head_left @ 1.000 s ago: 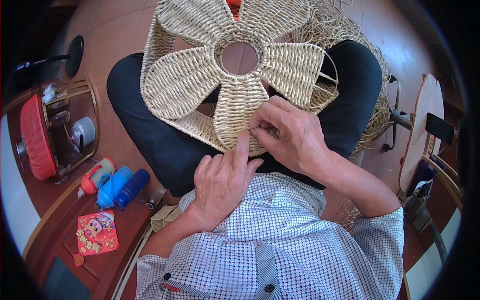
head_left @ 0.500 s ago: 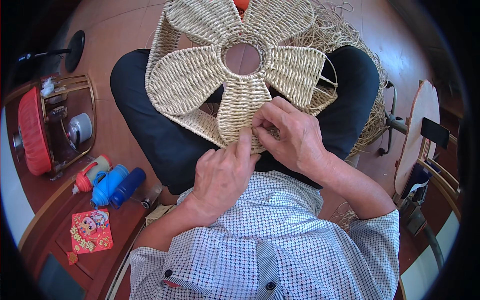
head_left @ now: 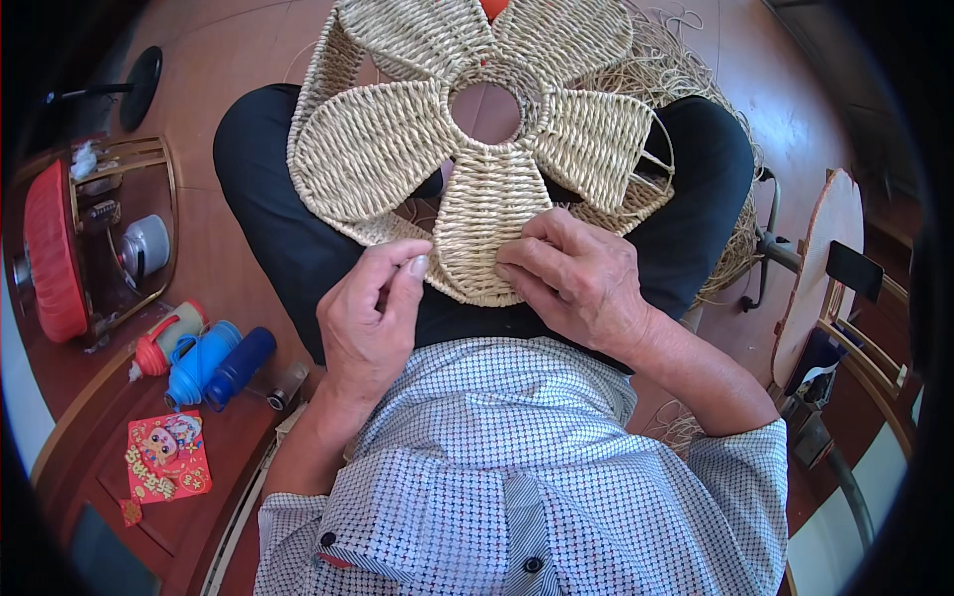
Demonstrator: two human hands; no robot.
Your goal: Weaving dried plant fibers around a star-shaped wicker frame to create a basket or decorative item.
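A flower-shaped piece of woven straw (head_left: 477, 129) with a round hole in its middle lies across my lap on dark trousers. My right hand (head_left: 576, 278) presses its fingers on the near petal's lower edge. My left hand (head_left: 373, 313) sits at the petal's left side, thumb and forefinger pinched together near the rim; whether a strand lies between them cannot be made out. One petal on the right shows a bare wire outline (head_left: 656, 164).
Loose straw (head_left: 696, 79) is heaped behind the weave on the right. On the left stand a low wooden table (head_left: 70, 397) with bottles (head_left: 204, 358), a red card (head_left: 164, 457) and a brass-rimmed tray (head_left: 164, 199). A wooden chair (head_left: 835, 258) is at the right.
My left hand has drawn back from the petal's middle to its left edge, fingers now pinched. The weave sits a little lower in view. The right hand stays on the petal.
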